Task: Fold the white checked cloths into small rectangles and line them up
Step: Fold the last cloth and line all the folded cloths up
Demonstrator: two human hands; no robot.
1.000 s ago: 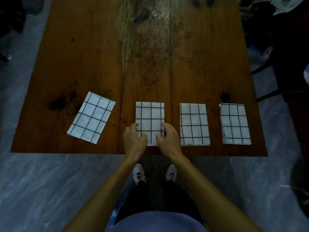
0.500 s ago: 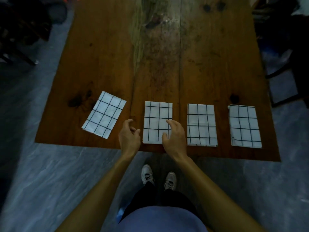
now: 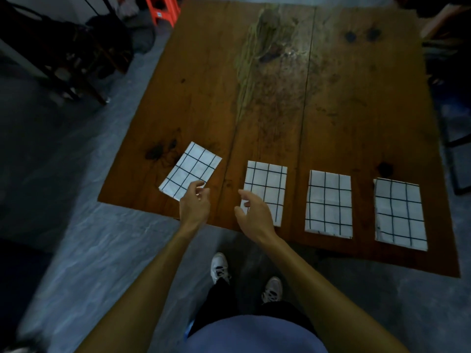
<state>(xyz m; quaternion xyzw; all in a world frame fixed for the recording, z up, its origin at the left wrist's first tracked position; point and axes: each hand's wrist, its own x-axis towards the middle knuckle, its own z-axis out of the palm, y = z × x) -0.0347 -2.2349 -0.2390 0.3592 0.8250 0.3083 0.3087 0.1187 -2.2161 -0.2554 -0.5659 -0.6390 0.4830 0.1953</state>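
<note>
Several folded white checked cloths lie along the near edge of the wooden table [image 3: 331,98]. The leftmost cloth [image 3: 190,169] sits skewed; its near corner is under the fingertips of my left hand [image 3: 195,202], whose fingers are loosely curled and hold nothing. The second cloth [image 3: 265,189] lies straight, and my right hand [image 3: 252,212] hovers over its near left corner with relaxed fingers. Two more cloths, the third cloth [image 3: 328,202] and the rightmost cloth [image 3: 398,215], lie straight to the right, untouched.
Dark chairs [image 3: 63,54] and an orange stool [image 3: 163,8] stand left of the table. Another dark chair frame [image 3: 456,149] is at the right. My shoes [image 3: 219,266] stand on the grey floor at the table's near edge.
Both hands have let go of the second cloth. My left hand has moved left to the skewed leftmost cloth, and my right hand has drawn back to the second cloth's corner. The view shifted left.
</note>
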